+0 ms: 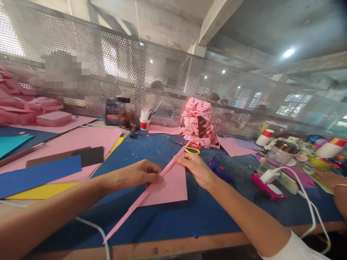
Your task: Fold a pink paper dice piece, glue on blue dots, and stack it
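A pink sheet of paper (170,186) is held up over the blue table mat, with a narrow folded strip running along its slanting edge. My left hand (148,171) pinches that folded edge near its middle, fingers curled. Farther up the same edge, my right hand (194,166) grips the sheet between thumb and fingers. The strip's lower tip points toward the table's front edge. Just beyond my right hand lie scissors (193,148) with red and yellow handles. A blue glue gun (220,170) rests to the right of that hand.
A stack of folded pink pieces (199,121) stands at the back. Pink sheets (69,139), a blue strip (40,175) and brown strips lie left. On the right are a magenta power strip (267,186) with white cables, a jar (280,155) and another person's hand (324,178).
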`<state>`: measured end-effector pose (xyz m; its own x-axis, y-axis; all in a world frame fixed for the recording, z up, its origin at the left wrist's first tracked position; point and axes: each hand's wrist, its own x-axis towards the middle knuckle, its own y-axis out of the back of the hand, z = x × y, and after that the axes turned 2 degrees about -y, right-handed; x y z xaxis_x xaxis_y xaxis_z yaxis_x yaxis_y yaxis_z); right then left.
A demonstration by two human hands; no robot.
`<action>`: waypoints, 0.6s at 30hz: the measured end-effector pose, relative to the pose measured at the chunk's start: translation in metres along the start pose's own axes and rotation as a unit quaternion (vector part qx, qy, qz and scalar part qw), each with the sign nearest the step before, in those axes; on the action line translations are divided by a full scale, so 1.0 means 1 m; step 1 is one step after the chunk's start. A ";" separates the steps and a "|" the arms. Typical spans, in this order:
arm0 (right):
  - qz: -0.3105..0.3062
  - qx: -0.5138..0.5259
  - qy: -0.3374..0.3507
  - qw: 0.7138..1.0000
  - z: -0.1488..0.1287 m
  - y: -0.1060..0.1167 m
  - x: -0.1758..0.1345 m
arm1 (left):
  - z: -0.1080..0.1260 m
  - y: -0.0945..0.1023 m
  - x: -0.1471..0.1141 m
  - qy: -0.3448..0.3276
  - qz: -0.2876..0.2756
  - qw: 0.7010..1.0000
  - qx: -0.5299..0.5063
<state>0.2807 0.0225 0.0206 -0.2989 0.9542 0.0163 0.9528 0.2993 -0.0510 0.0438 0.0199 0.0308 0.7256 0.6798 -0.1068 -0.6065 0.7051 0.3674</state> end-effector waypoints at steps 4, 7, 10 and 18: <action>0.044 -0.010 0.030 0.999 0.000 -0.002 0.000 | -0.006 0.003 0.000 -0.010 0.027 0.999 0.029; 0.083 -0.008 0.038 0.996 -0.001 0.000 -0.001 | -0.009 0.005 0.001 -0.007 0.065 0.997 0.026; 0.097 -0.009 0.042 0.994 0.001 0.001 -0.002 | -0.010 0.006 0.002 -0.007 0.089 0.996 -0.003; 0.140 -0.087 0.046 0.985 0.005 0.010 0.003 | -0.023 0.010 0.003 -0.017 0.161 0.984 0.073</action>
<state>0.2890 0.0282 0.0148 -0.0242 0.9929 0.1168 0.9943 0.0118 0.1058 0.0330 0.0337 0.0128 0.5163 0.8538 0.0668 -0.7550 0.4169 0.5061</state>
